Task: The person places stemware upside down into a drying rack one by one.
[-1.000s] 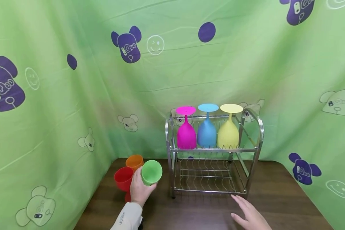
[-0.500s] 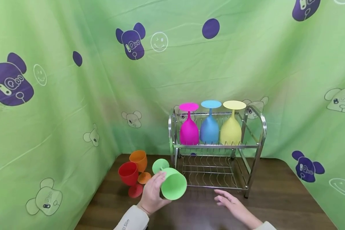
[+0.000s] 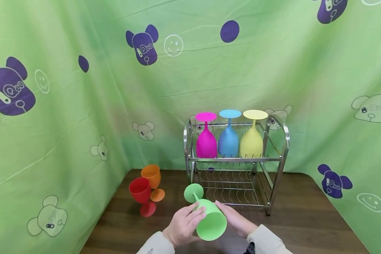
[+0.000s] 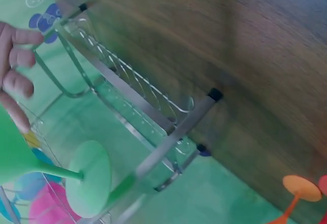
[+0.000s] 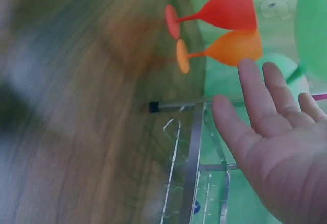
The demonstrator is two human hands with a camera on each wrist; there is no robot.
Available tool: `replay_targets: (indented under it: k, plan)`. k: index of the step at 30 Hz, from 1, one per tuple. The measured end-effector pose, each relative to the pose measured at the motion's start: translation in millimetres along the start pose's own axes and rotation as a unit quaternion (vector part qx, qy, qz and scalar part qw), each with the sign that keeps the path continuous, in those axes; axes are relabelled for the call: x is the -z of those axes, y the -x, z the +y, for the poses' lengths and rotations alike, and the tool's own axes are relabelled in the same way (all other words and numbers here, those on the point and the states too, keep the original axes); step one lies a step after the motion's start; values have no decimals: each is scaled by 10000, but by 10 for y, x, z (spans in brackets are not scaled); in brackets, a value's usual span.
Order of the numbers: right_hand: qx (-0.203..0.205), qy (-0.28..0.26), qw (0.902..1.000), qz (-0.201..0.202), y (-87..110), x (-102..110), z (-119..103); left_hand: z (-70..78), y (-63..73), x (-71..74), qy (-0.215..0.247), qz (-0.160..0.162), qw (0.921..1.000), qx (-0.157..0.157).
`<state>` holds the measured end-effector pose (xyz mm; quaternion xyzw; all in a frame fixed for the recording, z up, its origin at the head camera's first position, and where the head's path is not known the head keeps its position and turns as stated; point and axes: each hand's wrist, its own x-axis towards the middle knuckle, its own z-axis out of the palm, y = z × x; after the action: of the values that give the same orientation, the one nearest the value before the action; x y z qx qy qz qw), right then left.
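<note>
Green goblet [image 3: 211,225] nearest, held above the counter [image 3: 304,211], tilted, mouth toward head camera, foot pointing away to upper left. Left hand [image 3: 185,224] grips its bowl. Right hand [image 3: 236,218] at the bowl's other side, fingers extended; looks like contact from head, but right wrist view can't confirm it. That view does give the open palm, which head doesn't. Left wrist view cuts off the bowl but gets the stem and the foot's flat side. Light sleeves on both arms, head view.

Further off, left: red goblet [image 3: 140,190], then orange goblet [image 3: 151,175] just behind, both upright. Right wrist view has both in profile; left wrist only scraps.

Metal rack [image 3: 238,159], two tiers, at right; left wrist view shows its black foot caps up close. Top tier, upside down, left to right: magenta goblet [image 3: 206,145], blue goblet [image 3: 229,143], yellow goblet [image 3: 252,143]; whole only from head.

Behind: green printed curtain [image 3: 184,81].
</note>
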<state>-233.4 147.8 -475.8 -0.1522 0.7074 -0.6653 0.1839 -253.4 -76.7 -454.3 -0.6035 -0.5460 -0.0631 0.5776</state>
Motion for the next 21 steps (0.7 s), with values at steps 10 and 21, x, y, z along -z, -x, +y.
replay_targets:
  k: [10,21]
  plan:
    - [-337,-610,9965,-469,-76,26,-79,-9,-81,-57,143,-248,9989,-375]
    - [-281,-1063,9932,-372,-61,141,-5,-6,6,-225,140,-366,9989,-263]
